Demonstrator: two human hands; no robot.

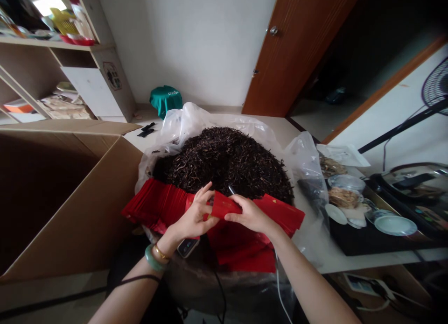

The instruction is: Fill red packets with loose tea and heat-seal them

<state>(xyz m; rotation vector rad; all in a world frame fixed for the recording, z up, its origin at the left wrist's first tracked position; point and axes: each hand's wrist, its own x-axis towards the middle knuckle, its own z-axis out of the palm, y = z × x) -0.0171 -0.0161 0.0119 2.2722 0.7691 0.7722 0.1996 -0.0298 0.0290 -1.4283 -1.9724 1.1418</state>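
Between my two hands is a small red packet [224, 206], held above a heap of dark dried tea leaves [224, 158]. My right hand [250, 215] grips its right side, thumb in front. A thin metal handle [231, 190] sticks up beside these fingers; the rest of it is hidden. At the packet's left end, my left hand [196, 215] pinches with thumb and lower fingers while the other fingers point up. A tight row of red packets [157, 202] lies left of my hands. More red packets [245, 254] lie below and to the right.
Clear plastic sheeting [189, 121] surrounds the leaves. An open cardboard box [115, 188] stands left. On the right are a black tray [350, 240], a pale dish [395, 225] and a fan [436, 88]. A phone [188, 247] and a white cable [279, 286] are near my lap.
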